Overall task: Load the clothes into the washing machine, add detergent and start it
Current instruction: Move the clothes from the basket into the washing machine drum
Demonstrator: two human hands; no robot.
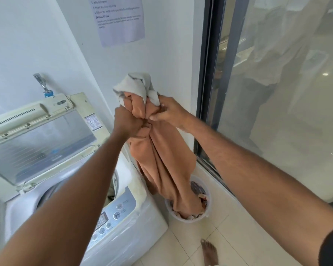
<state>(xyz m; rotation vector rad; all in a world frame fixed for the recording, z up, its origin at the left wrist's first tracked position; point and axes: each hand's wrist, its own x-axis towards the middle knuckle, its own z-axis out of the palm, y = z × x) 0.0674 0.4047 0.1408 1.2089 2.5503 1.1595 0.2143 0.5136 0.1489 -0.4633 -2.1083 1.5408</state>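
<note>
Two hands, left hand (pixel 127 122) and right hand (pixel 166 113), grip two cloths (pixel 161 160).

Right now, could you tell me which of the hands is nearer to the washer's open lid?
Left. The left hand grips the orange cloth just right of the lid; the right hand grips it further right, toward the glass door.

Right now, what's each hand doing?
Left hand: gripping the bunched orange cloth.
Right hand: pinching the same orange cloth beside the grey cloth.
</note>
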